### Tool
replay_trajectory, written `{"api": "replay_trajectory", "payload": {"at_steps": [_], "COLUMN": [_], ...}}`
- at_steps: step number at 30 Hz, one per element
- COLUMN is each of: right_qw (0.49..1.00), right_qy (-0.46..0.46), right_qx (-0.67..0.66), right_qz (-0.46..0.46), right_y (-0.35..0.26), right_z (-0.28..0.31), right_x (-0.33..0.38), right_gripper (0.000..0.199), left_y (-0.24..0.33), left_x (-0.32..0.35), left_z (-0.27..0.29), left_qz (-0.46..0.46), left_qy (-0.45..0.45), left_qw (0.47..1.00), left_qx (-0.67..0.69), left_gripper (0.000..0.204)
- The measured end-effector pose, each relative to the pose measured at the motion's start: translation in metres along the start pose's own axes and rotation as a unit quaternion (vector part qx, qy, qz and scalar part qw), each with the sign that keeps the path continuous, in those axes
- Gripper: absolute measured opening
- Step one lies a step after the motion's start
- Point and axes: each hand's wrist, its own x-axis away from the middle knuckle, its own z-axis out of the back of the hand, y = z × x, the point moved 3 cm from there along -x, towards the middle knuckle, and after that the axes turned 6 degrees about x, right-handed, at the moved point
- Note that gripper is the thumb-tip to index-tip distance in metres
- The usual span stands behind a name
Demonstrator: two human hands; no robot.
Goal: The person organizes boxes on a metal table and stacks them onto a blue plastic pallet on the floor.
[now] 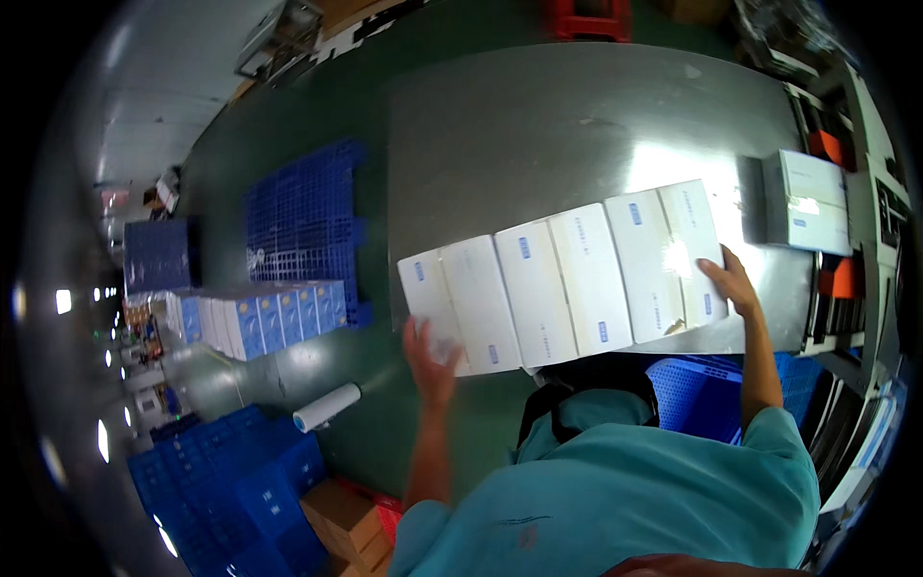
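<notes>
Three white cartons stand side by side in a slightly slanted row across the front of the metal table: a left carton (468, 288), a middle carton (562, 274) and a right carton (663, 250). Each has a taped seam down its middle and small blue marks. My left hand (433, 365), a little blurred, is at the near left corner of the left carton with its fingers spread. My right hand (733, 281) grips the right end of the right carton, fingers over its edge. The cartons' undersides are hidden.
The metal table (500, 125) reaches away from me. At its right, another white carton (812, 202) sits by a machine frame with orange blocks (832, 149). Leftward on the floor are a blue pallet (303, 212), blue-and-white boxes (279, 317), a film roll (327, 407) and blue crates (231, 490).
</notes>
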Motion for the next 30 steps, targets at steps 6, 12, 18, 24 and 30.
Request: {"api": "replay_trajectory", "payload": {"at_steps": [6,12,18,24,30], "right_qw": [0.989,0.990,0.990,0.974,0.973], "right_qy": [-0.008,0.000,-0.019,-0.156,-0.197], "right_qx": [-0.119,-0.116,-0.133,-0.156,-0.118], "right_qz": [-0.086,-0.082,-0.043,-0.049,0.027], "right_y": [0.031,0.022,0.006,-0.081,-0.183], "right_z": [-0.008,-0.047,-0.190,-0.420,-0.591], "right_x": [-0.010,0.008,0.055,0.137,0.169], "right_gripper": [0.064,0.055,0.058,0.058,0.065], "left_y": [-0.154,-0.163,-0.282,-0.402,-0.481], "left_x": [0.046,0.052,0.070,0.113,0.180], "left_z": [0.009,0.015,0.106,0.288,0.469], "left_qz": [0.062,0.347,0.254,0.242,0.254], "left_qy": [-0.152,-0.132,-0.035,0.019,0.126], "left_qw": [0.948,0.751,0.689,0.666,0.665], "left_qx": [0.273,0.546,0.678,0.705,0.691], "left_gripper": [0.058,0.068,0.066,0.080,0.086]}}
